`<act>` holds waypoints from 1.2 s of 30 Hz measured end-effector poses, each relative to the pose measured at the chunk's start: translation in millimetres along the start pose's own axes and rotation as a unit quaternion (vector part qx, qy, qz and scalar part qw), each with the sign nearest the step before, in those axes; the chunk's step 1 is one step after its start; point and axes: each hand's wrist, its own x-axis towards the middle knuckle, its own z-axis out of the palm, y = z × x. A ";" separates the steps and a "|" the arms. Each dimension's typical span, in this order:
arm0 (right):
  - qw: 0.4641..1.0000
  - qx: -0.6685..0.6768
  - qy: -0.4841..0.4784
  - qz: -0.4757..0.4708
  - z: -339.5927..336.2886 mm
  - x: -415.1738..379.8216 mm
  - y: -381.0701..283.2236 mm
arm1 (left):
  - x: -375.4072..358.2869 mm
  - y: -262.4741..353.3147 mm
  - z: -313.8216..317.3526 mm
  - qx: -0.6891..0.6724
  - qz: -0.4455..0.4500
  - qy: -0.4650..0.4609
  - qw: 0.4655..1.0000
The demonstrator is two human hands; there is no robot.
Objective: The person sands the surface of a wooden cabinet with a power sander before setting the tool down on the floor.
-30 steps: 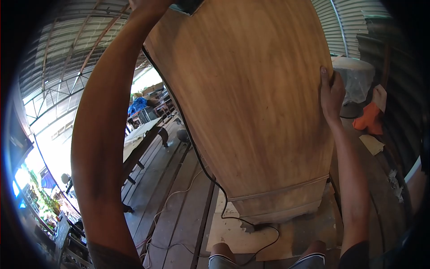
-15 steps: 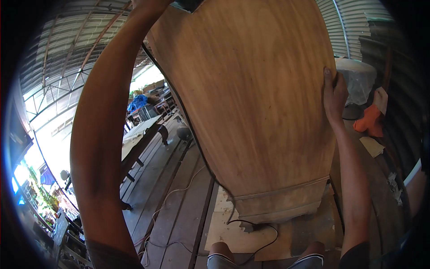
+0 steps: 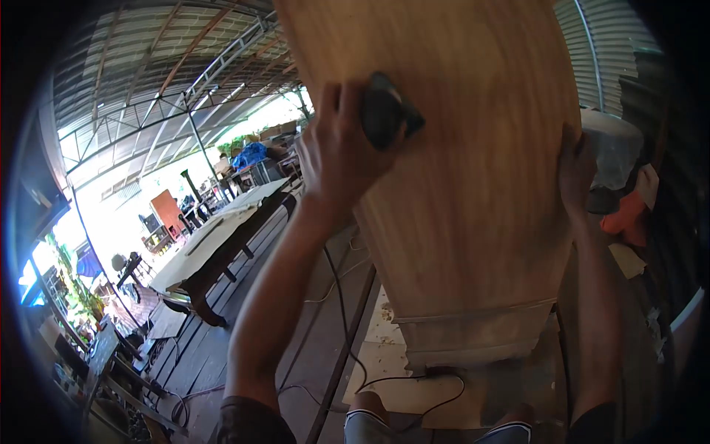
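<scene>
A tall wooden panel with visible grain stands in front of me, stepped with ledges near its foot. My left hand is wrapped round a dark hand-held tool, blurred by motion, against the upper left part of the panel. A black cord hangs below that hand and runs down to the floor. My right hand grips the right edge of the panel, thumb up along it.
A long low wooden table with curved legs stands on the plank floor at left. Plywood pieces lie beneath the panel. At right are a translucent covered object, an orange cloth and corrugated sheeting.
My left hand has come down from the panel's top edge into full view with the dark tool. The view has shifted, showing more of the table. My right hand stays at the panel's edge.
</scene>
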 end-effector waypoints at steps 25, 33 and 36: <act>1.000 -0.019 0.006 -0.014 0.5 1.1 11.3 | 150.5 -92.5 -37.9 0.016 -0.039 0.166 0.985; 0.997 -0.076 0.009 -0.003 -0.2 11.9 18.7 | 15.2 -37.0 -29.7 -0.033 -0.028 0.104 0.994; 0.992 -0.122 -0.025 0.034 -2.5 16.9 20.5 | -32.2 -38.8 -17.2 0.026 -0.017 0.082 0.996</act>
